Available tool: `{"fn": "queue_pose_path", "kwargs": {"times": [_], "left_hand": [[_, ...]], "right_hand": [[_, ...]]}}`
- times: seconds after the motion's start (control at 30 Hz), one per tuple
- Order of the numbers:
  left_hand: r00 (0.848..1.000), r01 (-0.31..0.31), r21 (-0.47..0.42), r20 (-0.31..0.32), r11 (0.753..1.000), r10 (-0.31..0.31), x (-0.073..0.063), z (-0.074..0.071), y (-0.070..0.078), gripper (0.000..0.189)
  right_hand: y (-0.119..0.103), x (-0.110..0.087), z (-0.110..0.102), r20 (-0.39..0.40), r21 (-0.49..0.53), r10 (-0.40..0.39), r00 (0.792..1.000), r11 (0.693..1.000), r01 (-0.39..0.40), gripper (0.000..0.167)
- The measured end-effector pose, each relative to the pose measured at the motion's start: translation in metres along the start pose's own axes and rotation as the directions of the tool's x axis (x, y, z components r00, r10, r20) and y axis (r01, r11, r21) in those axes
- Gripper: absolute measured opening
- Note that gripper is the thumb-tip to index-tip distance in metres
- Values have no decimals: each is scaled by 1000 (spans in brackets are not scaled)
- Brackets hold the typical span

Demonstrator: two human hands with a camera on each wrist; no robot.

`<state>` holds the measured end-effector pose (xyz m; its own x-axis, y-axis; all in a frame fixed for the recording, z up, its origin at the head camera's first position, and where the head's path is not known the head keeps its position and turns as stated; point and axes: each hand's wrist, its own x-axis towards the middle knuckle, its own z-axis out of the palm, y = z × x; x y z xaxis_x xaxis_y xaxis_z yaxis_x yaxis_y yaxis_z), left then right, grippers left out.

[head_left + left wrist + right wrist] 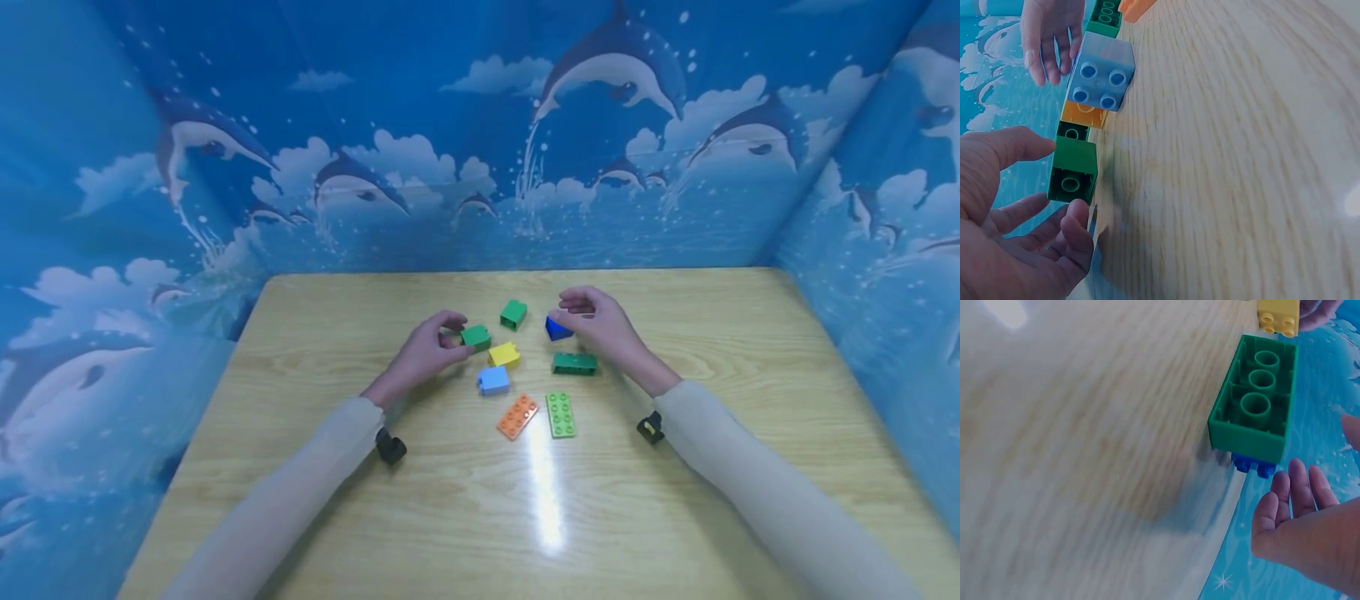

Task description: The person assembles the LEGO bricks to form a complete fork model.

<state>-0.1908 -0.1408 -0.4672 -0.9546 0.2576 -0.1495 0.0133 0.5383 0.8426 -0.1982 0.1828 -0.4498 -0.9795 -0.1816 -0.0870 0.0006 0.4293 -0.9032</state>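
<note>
My left hand (427,346) is around the near-left side of a green building block (476,337). In the left wrist view its thumb comes close to the block's upper edge and its loosely bent fingers lie below; whether they touch the block is unclear. My right hand (603,325) is over a dark blue block (557,329), its thumb in front of part of it. The right wrist view shows the fingers relaxed beside that block, apparently apart from it. A long dark green block (1254,400) lies on its side, hollow underside showing, nearer me than the blue one.
Between the hands are a second green block (513,314), a yellow block (504,356) and a light blue block (493,381). Closer to me lie an orange plate (517,417) and a light green plate (560,415). A dolphin-print curtain (450,167) borders the wooden table (465,517).
</note>
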Motion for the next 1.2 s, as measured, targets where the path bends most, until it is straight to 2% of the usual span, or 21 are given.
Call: {"fn": "queue_pose_path", "kwargs": {"times": [0.23,0.47,0.8,1.0,1.2], "left_hand": [[1000,5,18,6,1000,-5,4,3,1,54],[1000,6,37,5,999,-6,6,3,0,49],[1000,-11,38,5,999,11,5,5,-2,51],[999,-35,30,1,999,35,7,6,-4,39],[1000,-13,27,-8,1000,14,6,3,-4,37]], "right_hand": [[-5,15,13,11,-83,21,1000,996,-20,55],[-10,27,22,59,-93,34,998,995,-28,59],[-23,41,34,87,-206,36,996,978,-17,60],[-24,46,41,102,-251,77,992,967,-49,63],[-23,49,45,106,-303,96,990,951,-60,64]]}}
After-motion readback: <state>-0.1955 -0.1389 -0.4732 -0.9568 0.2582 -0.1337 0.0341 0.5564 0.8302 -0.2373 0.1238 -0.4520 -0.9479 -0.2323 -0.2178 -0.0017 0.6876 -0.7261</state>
